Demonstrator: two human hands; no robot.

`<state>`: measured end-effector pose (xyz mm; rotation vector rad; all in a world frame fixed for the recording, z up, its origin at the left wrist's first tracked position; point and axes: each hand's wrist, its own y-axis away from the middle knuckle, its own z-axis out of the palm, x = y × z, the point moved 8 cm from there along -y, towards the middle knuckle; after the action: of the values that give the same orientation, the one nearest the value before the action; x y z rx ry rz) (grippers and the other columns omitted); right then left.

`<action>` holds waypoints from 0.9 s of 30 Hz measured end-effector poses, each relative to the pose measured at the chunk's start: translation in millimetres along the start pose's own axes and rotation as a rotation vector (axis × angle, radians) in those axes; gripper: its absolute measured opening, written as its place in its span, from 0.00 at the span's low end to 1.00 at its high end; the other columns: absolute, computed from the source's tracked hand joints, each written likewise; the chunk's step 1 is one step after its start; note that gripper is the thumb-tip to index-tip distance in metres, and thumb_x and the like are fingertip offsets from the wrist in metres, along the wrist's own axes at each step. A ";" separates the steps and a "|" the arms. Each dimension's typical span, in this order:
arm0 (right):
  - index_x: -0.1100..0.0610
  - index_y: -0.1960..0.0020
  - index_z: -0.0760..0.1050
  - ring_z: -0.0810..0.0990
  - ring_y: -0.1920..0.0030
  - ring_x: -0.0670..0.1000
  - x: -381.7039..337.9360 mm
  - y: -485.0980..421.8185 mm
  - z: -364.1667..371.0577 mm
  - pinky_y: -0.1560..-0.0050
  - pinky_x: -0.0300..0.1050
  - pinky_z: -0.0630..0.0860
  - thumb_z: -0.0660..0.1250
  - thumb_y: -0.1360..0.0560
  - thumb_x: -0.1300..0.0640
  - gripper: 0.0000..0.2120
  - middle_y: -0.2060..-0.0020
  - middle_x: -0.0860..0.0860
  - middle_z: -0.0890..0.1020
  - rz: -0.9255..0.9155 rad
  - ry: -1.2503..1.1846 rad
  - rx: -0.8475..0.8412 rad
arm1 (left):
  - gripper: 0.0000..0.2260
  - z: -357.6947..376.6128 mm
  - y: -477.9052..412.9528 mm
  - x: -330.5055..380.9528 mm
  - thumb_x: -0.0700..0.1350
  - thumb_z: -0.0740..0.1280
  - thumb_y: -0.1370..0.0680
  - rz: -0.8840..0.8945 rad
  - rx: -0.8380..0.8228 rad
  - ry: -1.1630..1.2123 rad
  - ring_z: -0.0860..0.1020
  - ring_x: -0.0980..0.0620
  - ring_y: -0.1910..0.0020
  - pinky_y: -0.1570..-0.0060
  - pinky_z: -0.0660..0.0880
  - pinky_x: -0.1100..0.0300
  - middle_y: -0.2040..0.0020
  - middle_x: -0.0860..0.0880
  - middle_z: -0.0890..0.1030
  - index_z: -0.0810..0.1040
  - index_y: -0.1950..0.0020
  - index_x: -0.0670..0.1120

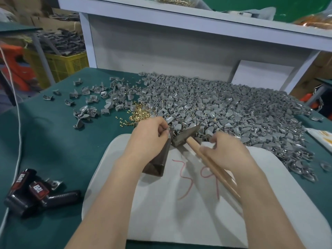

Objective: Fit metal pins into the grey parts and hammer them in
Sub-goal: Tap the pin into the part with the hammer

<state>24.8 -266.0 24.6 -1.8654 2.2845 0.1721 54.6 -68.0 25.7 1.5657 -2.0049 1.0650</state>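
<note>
My left hand [150, 136] pinches a small grey part [168, 119] over the top of a dark metal block [159, 159] that stands on a white pad [179, 212]. My right hand [228, 151] is blurred and grips the wooden handle [212, 166] of a hammer, whose steel head [186, 136] lies beside the block's top. A huge heap of grey parts [224, 112] covers the table behind. A small pile of brass pins [139, 114] lies just left of the heap.
Scattered grey parts [89, 99] lie at the back left on the green table [53, 141]. Black and red devices [34, 193] with a white cable [18, 123] sit at the front left. A white shelf frame [161, 42] rises behind; a yellow crate [66, 63] is beyond.
</note>
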 end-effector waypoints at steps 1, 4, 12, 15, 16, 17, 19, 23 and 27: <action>0.58 0.47 0.76 0.79 0.50 0.57 5.9 1.9 7.0 0.51 0.47 0.75 0.63 0.25 0.44 0.18 0.51 0.55 0.82 0.014 0.024 -0.076 | 0.03 1.0 -0.3 2.0 0.41 0.67 0.24 0.010 -0.001 -0.014 0.74 0.52 0.62 0.55 0.75 0.56 0.64 0.56 0.75 0.78 0.54 0.48; 0.57 0.52 0.78 0.78 0.56 0.54 -3.2 4.9 21.3 0.54 0.45 0.75 0.62 0.24 0.44 0.16 0.57 0.52 0.82 -0.052 -0.013 -0.201 | 0.03 1.3 -0.5 3.4 0.41 0.66 0.23 0.017 0.003 -0.043 0.72 0.55 0.63 0.57 0.73 0.58 0.63 0.56 0.75 0.79 0.52 0.47; 0.57 0.52 0.67 0.81 0.59 0.55 -10.8 7.5 4.1 0.59 0.48 0.75 0.61 0.22 0.53 0.07 0.60 0.52 0.80 -0.159 -0.315 -0.025 | 0.04 1.7 -3.0 5.5 0.40 0.66 0.24 0.021 0.019 -0.065 0.71 0.62 0.65 0.60 0.68 0.64 0.65 0.58 0.73 0.79 0.53 0.47; 0.53 0.44 0.68 0.77 0.62 0.50 -17.9 13.2 -8.6 0.63 0.42 0.70 0.61 0.21 0.55 0.07 0.62 0.45 0.76 -0.243 -0.451 0.061 | 0.04 1.9 -3.6 6.0 0.40 0.67 0.24 0.016 0.023 -0.068 0.71 0.62 0.66 0.60 0.68 0.64 0.65 0.58 0.74 0.79 0.55 0.47; 0.52 0.43 0.69 0.75 0.64 0.46 -20.4 15.2 -10.5 0.64 0.37 0.68 0.61 0.21 0.56 0.08 0.64 0.40 0.75 -0.271 -0.463 0.075 | 0.04 2.1 -3.7 6.2 0.39 0.67 0.25 0.014 0.023 -0.065 0.71 0.62 0.66 0.61 0.68 0.64 0.66 0.58 0.74 0.79 0.55 0.47; 0.51 0.44 0.70 0.73 0.66 0.40 -23.6 16.7 -11.7 0.66 0.30 0.66 0.61 0.22 0.57 0.07 0.67 0.37 0.73 -0.302 -0.450 0.085 | 0.04 2.0 -3.7 6.0 0.39 0.67 0.25 0.010 0.023 -0.062 0.71 0.62 0.66 0.61 0.69 0.64 0.66 0.58 0.74 0.79 0.55 0.47; 0.52 0.48 0.72 0.71 0.68 0.36 -29.9 19.4 -11.8 0.67 0.24 0.65 0.62 0.22 0.59 0.04 0.71 0.34 0.72 -0.357 -0.421 0.092 | 0.05 1.3 -3.5 5.1 0.39 0.67 0.26 -0.003 0.021 -0.053 0.72 0.61 0.66 0.60 0.70 0.63 0.65 0.56 0.76 0.79 0.56 0.48; 0.53 0.53 0.72 0.69 0.69 0.41 -35.5 22.2 -13.6 0.67 0.27 0.65 0.61 0.22 0.58 0.02 0.70 0.44 0.72 -0.400 -0.406 0.107 | 0.07 2.2 -2.6 2.7 0.36 0.66 0.28 -0.042 0.003 -0.026 0.73 0.58 0.65 0.59 0.73 0.65 0.63 0.52 0.79 0.79 0.57 0.48; 0.51 0.53 0.72 0.73 0.65 0.49 -33.5 21.2 -12.9 0.68 0.30 0.66 0.61 0.22 0.58 0.03 0.67 0.47 0.75 -0.371 -0.441 0.114 | 0.06 3.5 -1.5 -1.9 0.37 0.67 0.27 -0.112 -0.021 0.029 0.74 0.59 0.65 0.65 0.69 0.76 0.63 0.54 0.80 0.79 0.57 0.49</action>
<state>9.6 -232.3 43.8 -1.9205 1.6033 0.3492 57.2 -69.5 22.6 1.6216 -1.8797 1.0148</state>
